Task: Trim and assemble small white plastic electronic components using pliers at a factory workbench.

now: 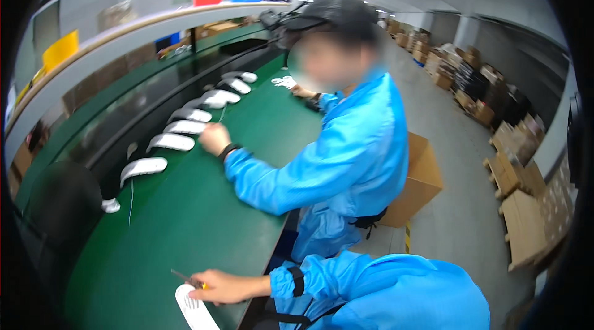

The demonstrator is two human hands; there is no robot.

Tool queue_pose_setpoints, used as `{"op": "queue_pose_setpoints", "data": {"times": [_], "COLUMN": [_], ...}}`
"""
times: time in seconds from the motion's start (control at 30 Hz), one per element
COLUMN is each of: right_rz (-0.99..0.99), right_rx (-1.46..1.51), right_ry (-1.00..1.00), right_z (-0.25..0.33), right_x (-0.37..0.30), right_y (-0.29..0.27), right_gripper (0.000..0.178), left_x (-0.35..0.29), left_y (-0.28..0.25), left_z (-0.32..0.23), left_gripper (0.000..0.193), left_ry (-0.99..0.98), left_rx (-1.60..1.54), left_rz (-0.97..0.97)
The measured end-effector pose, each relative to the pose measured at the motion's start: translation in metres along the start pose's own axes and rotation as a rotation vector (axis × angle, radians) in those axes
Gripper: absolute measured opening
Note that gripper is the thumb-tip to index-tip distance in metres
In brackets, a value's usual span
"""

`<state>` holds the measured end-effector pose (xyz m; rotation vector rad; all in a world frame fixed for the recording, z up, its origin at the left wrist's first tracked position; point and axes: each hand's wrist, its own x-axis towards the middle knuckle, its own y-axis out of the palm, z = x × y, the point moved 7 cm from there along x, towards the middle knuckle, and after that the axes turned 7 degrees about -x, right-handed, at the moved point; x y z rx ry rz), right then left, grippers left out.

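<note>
My right hand (pixel 219 287) is closed around a slim tool (pixel 181 275) with a thin dark shaft and a bit of yellow at its grip. The shaft points left, away from my fingers. Under this hand lies a long white plastic housing (pixel 197 310) with a rounded end and a patch of small holes; the fingers rest at its edge. Its lower end runs out of the picture. Motion blur and the fingers hide the tool's exact kind. My left hand is out of view.
On the green bench (pixel 185 206), several curved white housings (pixel 143 168) stand in a row, one trailing a thin wire. Beyond my right arm a co-worker in blue reaches over the bench. A cardboard box (pixel 421 175) stands behind them; cartons (pixel 526 225) line the aisle.
</note>
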<state>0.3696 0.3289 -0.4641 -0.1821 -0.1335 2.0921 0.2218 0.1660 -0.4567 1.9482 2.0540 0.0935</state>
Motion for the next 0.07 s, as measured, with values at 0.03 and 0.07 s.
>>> {"op": "queue_pose_setpoints", "data": {"times": [0.03, 0.07], "right_rz": [0.006, -0.010], "right_rx": [0.048, 0.092], "right_ry": [-0.025, -0.128], "right_z": [-0.0022, 0.0077], "right_x": [-0.0010, -0.0083], "right_y": [0.0017, -0.0041], "right_gripper": [0.044, 0.074], "left_x": [0.0039, 0.0104], "left_y": [0.0063, 0.0116], "left_z": [0.0089, 0.0074], "left_gripper": [0.039, 0.039], "left_ry": [0.045, 0.051], "left_rx": [-0.018, -0.014], "left_rz": [0.065, 0.096]}}
